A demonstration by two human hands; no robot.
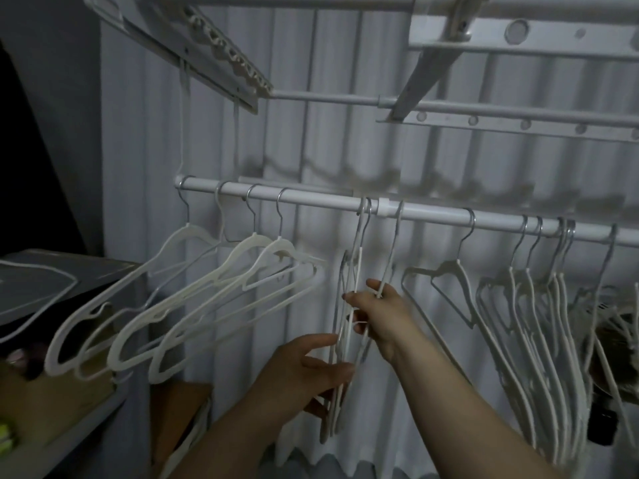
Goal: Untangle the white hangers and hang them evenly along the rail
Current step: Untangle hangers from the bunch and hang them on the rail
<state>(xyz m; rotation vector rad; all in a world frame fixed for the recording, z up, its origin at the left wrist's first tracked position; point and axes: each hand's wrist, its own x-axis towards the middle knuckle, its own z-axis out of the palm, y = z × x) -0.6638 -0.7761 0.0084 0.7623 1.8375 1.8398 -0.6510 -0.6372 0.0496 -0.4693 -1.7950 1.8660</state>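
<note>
A white rail (311, 199) runs across the middle, sloping down to the right. Several white hangers (193, 292) hang spaced along its left part, swung out to the left. A tight bunch of white hangers (356, 271) hangs edge-on at the rail's middle. My right hand (380, 316) grips this bunch partway down, fingers threaded between the wires. My left hand (304, 371) holds the bunch's lower ends. A single hanger (449, 292) hangs just right of the bunch. A crowded cluster of hangers (539, 340) fills the rail's right part.
A white folding drying rack (449, 108) with rods and a peg strip hangs overhead. A pleated white curtain (328, 150) is behind the rail. At left stands a grey surface (62, 281) with a cord on it, above a shelf with boxes (62, 402).
</note>
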